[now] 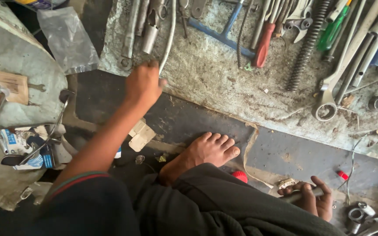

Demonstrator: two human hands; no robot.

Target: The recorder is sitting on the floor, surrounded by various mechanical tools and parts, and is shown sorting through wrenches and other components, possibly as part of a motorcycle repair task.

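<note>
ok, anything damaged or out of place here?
Torn cardboard scraps lie on the floor below the left hand. Small metal rings sit loose beside the right hand, which grips a metal rod.

Evenly lit by soft daylight, brightest on the grey cloth under the tools. Dim and murky below that cloth, toward the dark trousers. No harsh glare. Slightly soft throughout, with mild stretching near corners.

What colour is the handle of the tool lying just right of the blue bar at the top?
Red handle, beside the blue bar; head view, the only one, shows it.
</note>
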